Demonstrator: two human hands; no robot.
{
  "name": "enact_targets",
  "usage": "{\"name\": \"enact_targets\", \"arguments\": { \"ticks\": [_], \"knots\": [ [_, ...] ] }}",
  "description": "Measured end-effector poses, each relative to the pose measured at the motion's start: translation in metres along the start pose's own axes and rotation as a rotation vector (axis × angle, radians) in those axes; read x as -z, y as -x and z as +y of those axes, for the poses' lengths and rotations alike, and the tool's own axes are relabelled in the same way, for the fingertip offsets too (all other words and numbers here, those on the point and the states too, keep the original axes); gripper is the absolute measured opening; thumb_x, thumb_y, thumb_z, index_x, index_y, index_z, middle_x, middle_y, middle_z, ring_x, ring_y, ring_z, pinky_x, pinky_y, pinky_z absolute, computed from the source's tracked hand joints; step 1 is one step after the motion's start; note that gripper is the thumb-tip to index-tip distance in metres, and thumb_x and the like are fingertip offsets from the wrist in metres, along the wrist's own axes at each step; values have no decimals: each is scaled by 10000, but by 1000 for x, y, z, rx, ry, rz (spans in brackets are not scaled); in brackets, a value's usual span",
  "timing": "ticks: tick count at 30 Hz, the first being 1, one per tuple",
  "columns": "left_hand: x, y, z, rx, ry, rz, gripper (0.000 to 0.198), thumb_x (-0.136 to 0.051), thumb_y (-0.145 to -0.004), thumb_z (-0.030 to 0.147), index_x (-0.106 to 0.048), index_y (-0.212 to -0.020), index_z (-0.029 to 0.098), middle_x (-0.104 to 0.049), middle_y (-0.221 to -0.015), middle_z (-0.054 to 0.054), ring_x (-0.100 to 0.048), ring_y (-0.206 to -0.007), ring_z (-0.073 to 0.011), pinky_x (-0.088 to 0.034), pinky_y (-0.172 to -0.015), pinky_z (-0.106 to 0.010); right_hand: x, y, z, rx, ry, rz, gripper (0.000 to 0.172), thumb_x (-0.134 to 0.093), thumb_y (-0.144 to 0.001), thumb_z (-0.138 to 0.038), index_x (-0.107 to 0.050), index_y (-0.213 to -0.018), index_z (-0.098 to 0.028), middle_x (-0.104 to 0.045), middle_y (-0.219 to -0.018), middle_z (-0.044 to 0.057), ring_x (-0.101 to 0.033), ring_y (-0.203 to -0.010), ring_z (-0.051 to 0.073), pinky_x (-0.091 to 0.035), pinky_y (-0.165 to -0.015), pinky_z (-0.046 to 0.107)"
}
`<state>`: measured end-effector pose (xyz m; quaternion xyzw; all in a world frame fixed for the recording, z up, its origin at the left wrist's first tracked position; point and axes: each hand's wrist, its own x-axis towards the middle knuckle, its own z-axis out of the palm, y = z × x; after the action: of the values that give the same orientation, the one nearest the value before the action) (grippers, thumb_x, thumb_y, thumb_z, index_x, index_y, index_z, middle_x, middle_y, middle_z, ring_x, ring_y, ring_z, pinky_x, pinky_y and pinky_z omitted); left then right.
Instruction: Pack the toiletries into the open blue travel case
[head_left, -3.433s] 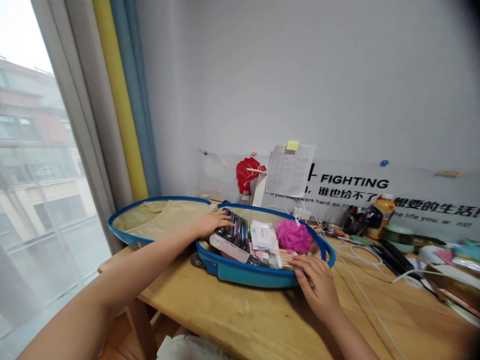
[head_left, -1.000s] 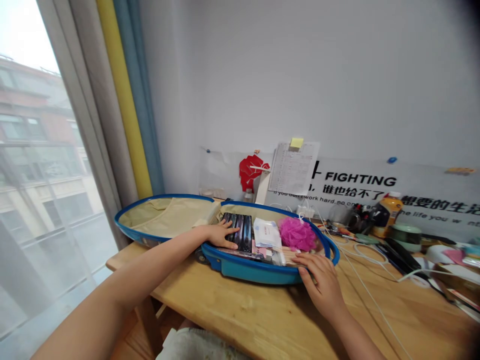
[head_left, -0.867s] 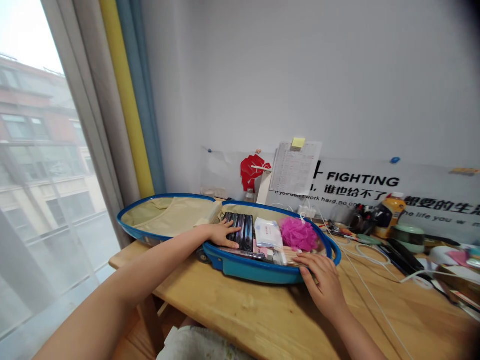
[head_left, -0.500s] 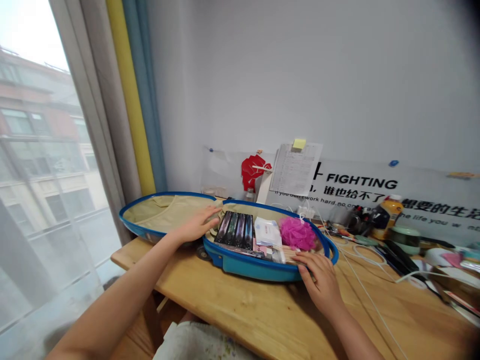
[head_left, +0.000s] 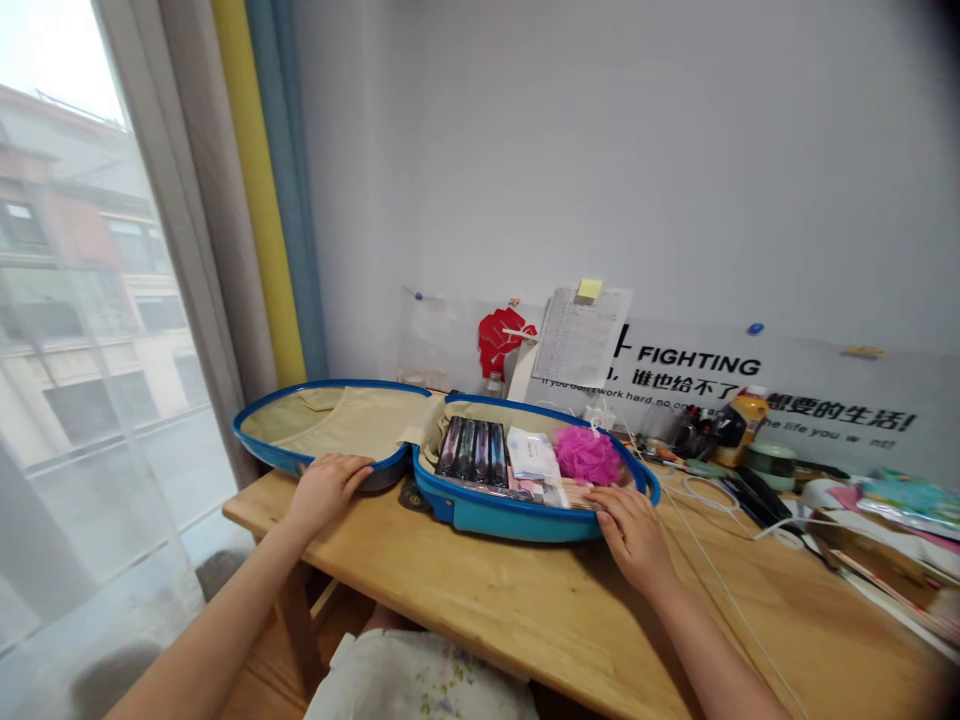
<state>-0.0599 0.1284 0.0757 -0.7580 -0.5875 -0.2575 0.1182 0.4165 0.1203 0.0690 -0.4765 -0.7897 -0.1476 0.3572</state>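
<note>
A small blue suitcase (head_left: 495,515) lies open on the wooden desk (head_left: 487,600), its beige-lined lid (head_left: 337,425) flat to the left. Inside the right half lie dark packets (head_left: 472,448), a white pouch (head_left: 531,455) and a pink bath puff (head_left: 587,455). My left hand (head_left: 326,490) rests on the near rim of the lid, fingers curled over its edge. My right hand (head_left: 634,525) lies flat on the near right rim of the filled half, fingers spread over thin wooden sticks.
Right of the case are white cables (head_left: 720,560), an orange bottle (head_left: 739,425), a green bowl (head_left: 769,460) and scattered clutter. A "FIGHTING" banner (head_left: 697,365) and a pinned paper (head_left: 581,335) hang on the wall. Curtains (head_left: 255,190) and a window stand at left.
My left hand left the dark packets, crossed the hinge and came down on the lid's near rim. The right hand stayed on the case's rim. The camera shifted slightly.
</note>
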Motion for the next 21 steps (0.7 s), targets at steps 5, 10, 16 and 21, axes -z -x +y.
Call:
{"name": "enact_targets", "arguments": {
  "ticks": [5, 10, 16, 21],
  "knots": [
    [-7, 0, 24, -58, 69, 12, 443, -311, -941, 440, -703, -983, 238, -724, -996, -46, -650, -928, -216, -449, -851, -334, 6, -3, 25, -113, 32, -23, 416, -309, -895, -427, -664, -959, -218, -686, -1003, 76, -589, -978, 225, -396, -907, 421],
    [-9, -3, 61, -80, 122, -29, 371, -358, -947, 377, -694, -1014, 233, -721, -1011, -40, -650, -943, -202, -441, -864, -331, 12, -1, 51, -211, 72, 8, 454, -268, -890, -441, -666, -901, -222, -692, -959, 82, -599, -954, 234, -374, -939, 459],
    [-7, -8, 103, -24, 108, -85, 267, -444, -934, 302, -690, -1021, 245, -717, -1030, -33, -653, -940, -193, -447, -848, -312, 16, 2, 66, -308, 116, 27, 483, -254, -874, -467, -675, -887, -230, -683, -1013, 91, -574, -1036, 259, -361, -957, 497],
    [-1, -7, 134, 40, 54, -166, 264, -457, -934, 283, -665, -1087, 226, -716, -1023, -57, -667, -909, -201, -459, -816, -317, 11, 0, 68, -340, 136, 35, 483, -261, -856, -478, -680, -863, -240, -682, -1049, 87, -567, -1067, 266, -325, -990, 535]
  ]
}}
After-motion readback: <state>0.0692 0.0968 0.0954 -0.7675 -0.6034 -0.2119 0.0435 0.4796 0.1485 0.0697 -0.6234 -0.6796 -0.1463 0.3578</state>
